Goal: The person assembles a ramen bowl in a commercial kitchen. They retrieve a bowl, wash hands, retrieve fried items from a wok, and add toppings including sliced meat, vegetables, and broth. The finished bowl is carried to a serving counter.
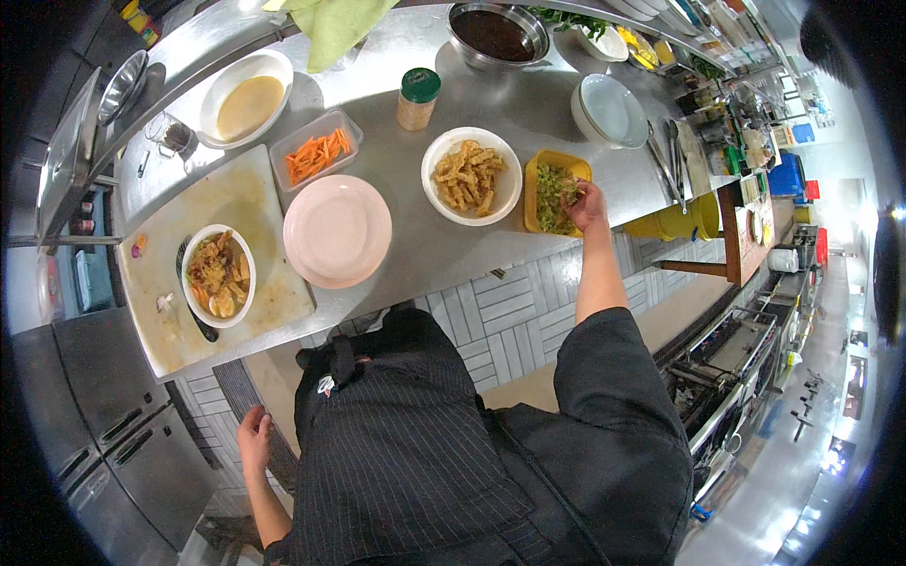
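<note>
My right hand reaches into a yellow square container of shredded lettuce, its fingers closed on some of the greens. Left of that container stands a white bowl of fried strips. My left hand hangs low beside my apron, off the counter, with nothing in it and its fingers loosely bent apart. On the cutting board at the left sits a filled white bowl with fried pieces, carrot and egg-like slices on top. A knife lies partly under this bowl.
Stacked pink plates stand mid-counter. Behind them are a tub of carrot sticks, a bowl of yellowish liquid and a green-lidded shaker. A steel bowl of dark sauce, stacked bowls and tongs stand farther right.
</note>
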Tool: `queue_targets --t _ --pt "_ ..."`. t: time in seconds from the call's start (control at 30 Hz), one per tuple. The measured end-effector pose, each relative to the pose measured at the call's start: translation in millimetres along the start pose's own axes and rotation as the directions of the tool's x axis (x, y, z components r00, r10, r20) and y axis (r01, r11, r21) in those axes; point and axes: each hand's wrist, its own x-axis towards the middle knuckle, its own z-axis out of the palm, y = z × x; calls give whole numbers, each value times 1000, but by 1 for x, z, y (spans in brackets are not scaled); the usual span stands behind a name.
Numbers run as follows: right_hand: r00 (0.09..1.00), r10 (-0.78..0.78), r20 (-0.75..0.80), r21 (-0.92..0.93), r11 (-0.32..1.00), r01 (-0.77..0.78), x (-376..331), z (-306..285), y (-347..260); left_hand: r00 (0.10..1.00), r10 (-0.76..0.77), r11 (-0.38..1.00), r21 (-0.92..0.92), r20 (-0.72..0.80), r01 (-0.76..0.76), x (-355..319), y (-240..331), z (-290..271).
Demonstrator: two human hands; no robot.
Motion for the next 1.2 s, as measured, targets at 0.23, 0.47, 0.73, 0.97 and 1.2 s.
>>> queue_targets --t 0.23,0.47,0.73,0.97,1.2 --pt "979 140 148 234 957 -172 13 -6 9 1000 -1 996 90 -5 1 -3 -19 -2" --pt "705 28 709 247 926 -285 -81 87 -30 992 73 993 94 -101 -64 -5 -45 -21" --pt "513 350 784 -270 936 -226 -250 366 119 965 231 960 -130 -126 -247 48 -40 -68" --pt "500 489 715 -655 718 234 -370 507 248 883 465 863 -185 -69 -469 109 -4 -112" --pt "279 372 885 -338 101 936 -392 554 295 827 562 812 -184 -7 -554 143 -7 -149"
